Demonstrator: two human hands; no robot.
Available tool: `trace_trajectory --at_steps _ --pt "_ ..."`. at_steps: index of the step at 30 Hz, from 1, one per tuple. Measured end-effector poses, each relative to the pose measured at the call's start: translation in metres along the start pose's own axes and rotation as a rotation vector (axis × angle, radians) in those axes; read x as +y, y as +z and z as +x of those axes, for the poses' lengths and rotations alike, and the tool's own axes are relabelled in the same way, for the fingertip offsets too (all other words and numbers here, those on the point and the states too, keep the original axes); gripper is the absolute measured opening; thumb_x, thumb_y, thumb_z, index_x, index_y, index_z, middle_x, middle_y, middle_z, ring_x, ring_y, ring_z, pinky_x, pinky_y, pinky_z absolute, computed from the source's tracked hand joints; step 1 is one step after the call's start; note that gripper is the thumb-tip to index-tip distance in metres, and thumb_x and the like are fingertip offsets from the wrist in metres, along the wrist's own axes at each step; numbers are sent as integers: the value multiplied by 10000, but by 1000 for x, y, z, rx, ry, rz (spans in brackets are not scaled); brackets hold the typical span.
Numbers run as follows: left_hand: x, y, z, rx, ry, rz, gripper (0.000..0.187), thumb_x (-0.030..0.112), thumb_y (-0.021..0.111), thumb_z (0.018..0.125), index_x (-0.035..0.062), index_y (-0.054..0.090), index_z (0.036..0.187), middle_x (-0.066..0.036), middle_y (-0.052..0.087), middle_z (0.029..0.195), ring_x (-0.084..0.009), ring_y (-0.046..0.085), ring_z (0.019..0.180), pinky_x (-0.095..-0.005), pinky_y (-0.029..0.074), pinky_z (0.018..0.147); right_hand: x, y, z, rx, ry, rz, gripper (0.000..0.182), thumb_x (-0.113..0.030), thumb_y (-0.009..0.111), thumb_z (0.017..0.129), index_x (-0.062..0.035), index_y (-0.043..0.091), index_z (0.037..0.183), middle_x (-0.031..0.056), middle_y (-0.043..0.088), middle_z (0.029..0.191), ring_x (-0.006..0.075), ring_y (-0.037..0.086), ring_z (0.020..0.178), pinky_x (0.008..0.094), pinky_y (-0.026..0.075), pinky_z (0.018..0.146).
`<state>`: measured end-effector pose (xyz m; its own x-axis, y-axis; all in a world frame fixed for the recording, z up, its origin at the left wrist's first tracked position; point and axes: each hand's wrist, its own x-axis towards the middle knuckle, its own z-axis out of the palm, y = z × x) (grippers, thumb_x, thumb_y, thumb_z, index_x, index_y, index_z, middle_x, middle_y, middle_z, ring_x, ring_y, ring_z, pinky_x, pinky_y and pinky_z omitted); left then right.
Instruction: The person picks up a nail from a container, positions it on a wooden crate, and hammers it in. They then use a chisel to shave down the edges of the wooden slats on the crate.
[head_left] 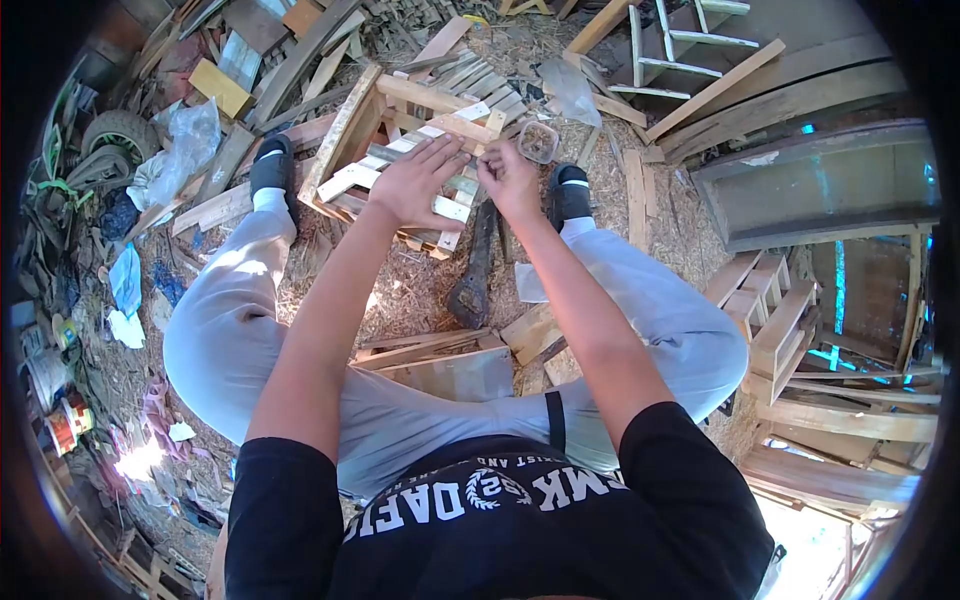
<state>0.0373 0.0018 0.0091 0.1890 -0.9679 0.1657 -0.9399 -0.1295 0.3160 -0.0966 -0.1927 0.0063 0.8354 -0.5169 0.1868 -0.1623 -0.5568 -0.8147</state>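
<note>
A small wooden frame of slats (345,180) stands on the shavings between my feet. My left hand (415,180) lies with its fingers spread on the slats at the frame's right part. Just right of it, my right hand (508,178) is pinched at the frame's corner; what its fingers hold is too small to make out. A clear plastic container (538,142) with small contents sits beside my right hand. Below the hands, a dark long tool (470,290) lies on the ground, its upper part near the frame.
Wood offcuts (450,372) lie close in front of me. Scrap wood, plastic bags (190,150) and a wheel (120,135) crowd the left. A white rack (680,45) stands at the upper right, with wooden frames (820,185) and planks down the right side.
</note>
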Motion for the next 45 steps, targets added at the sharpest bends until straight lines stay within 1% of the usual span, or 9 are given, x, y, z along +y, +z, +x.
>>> trace_trajectory --at_steps 2,15,18,20,21,25,34,40,45 --pt "0 1 1 -29 -5 70 1243 927 650 810 49 441 1665 -183 379 1766 -331 300 1668 -471 218 1394 6 0 2 -8 -70 -43 334 -88 826 923 -56 652 1206 139 811 1013 267 809 915 395 626 800" --pt "-2 2 1 -19 4 54 1255 926 649 815 56 413 1689 -166 347 1787 -338 295 1668 -466 219 1392 6 -2 -17 65 -100 31 418 -77 868 884 -31 632 1226 104 765 1056 210 768 866 373 603 780" --pt "-2 4 1 -8 11 41 1252 922 656 812 62 415 1689 -167 344 1788 -341 295 1668 -466 224 1391 38 6 -43 184 47 156 371 -108 853 913 -27 646 1210 113 772 1088 213 761 840 375 599 762" --pt "-1 3 2 -2 -2 36 1236 911 671 806 93 413 1696 -167 342 1789 -344 293 1669 -468 232 1389 78 11 -62 246 284 28 307 -156 821 949 -37 672 1189 141 772 1150 237 765 870 386 601 770" --pt "-2 3 2 -5 3 35 1236 911 671 806 93 413 1696 -167 342 1789 -344 293 1669 -468 232 1389 79 7 -71 190 392 -142 261 -184 785 962 -45 692 1163 158 764 1175 298 769 947 434 607 817" --pt "0 2 4 -27 -9 27 1215 895 687 802 134 407 1706 -161 336 1795 -345 292 1670 -471 237 1389 116 18 -105 9 490 -336 242 -156 770 927 -70 705 1144 155 738 1110 397 735 1065 527 593 927" --pt "4 -4 8 -73 -34 18 1219 863 737 786 156 396 1717 -136 332 1800 -329 290 1672 -462 228 1397 143 35 -116 17 536 -533 311 -135 808 884 -67 699 1167 204 722 1116 441 714 1106 539 586 938" --pt "6 -7 8 -131 -60 55 1218 867 723 807 166 358 1733 -132 323 1800 -317 265 1681 -461 200 1407 159 27 -108 -47 538 -431 397 -151 829 850 -62 705 1217 238 775 1122 457 750 1054 560 602 927" --pt "6 -6 8 -127 -50 59 1214 867 716 814 159 358 1733 -141 329 1795 -323 270 1679 -467 199 1407 133 2 -79 -60 652 -428 350 -213 783 880 -46 722 1182 266 787 1071 478 755 1037 559 598 904"
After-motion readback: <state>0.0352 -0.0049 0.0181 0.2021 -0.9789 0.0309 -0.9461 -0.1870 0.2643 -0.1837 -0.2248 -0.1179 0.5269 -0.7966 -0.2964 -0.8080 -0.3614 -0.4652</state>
